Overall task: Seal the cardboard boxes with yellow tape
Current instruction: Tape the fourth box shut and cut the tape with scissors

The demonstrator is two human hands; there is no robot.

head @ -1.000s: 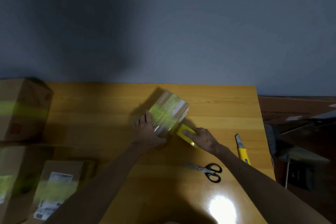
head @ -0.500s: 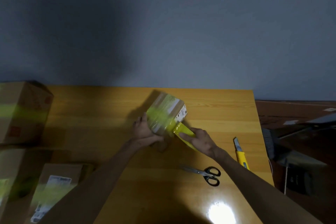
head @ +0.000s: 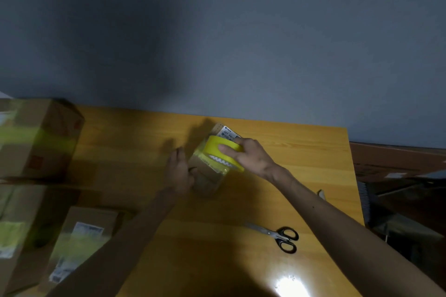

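Nearest, on the near right of the small brown cardboard box [head: 207, 181], black-handled steel scissors [head: 277, 236] lie on the yellow wooden table [head: 301, 164], well apart from both hands should the strip need a clean cut. On the box's near left sits a larger cardboard carton banded in yellow [head: 79, 236].

The left hand [head: 179, 173] lies against the small box's left side, fingers seemingly straight, bracing rather than gripping; blur hides the thumb. That brace looks like the weak point. The box seems light and appears tilted, so a hard pull on the tape could slide it or tip it over.

On the box's top, the right hand [head: 248, 155] is curled round the yellow tape roll with a toothed cutter [head: 217, 146], thumb on its outer face. If the roll drifts off line, the band may wrinkle or miss the seam, and the teeth just below could snag the strip early.

Off to the box's far left, another yellow-taped brown carton [head: 36, 137] stands well apart.
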